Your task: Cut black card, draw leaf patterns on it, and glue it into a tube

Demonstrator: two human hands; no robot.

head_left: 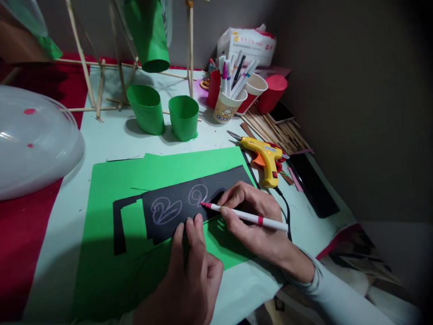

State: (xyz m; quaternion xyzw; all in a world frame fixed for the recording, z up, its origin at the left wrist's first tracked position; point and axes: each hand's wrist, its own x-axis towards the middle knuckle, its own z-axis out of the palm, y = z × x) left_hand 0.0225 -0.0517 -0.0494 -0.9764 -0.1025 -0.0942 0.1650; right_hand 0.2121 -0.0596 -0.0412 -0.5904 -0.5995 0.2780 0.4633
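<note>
My right hand (257, 212) is closed around a white marker pen (248, 215) with a pink-red tip. The tip touches a piece of black paper (176, 194). On that paper a pale looping figure is drawn at the left, and a second, smaller curled line ends at the pen tip. With its fingertips on the lower edge of the black paper, my left hand (194, 266) holds nothing; its fingers are stretched out. Beneath lies a sheet of green paper (115, 180), with a thin black paper scrap (119, 225) at the left.
Two green paper cups (184, 118) stand behind the paper. A yellow glue gun (267, 158) lies at the right near a black phone (313, 185). Further back are a cup of markers (226, 107), wooden sticks (275, 131) and a stick frame (101, 90). A clear plastic dome (34, 144) sits left.
</note>
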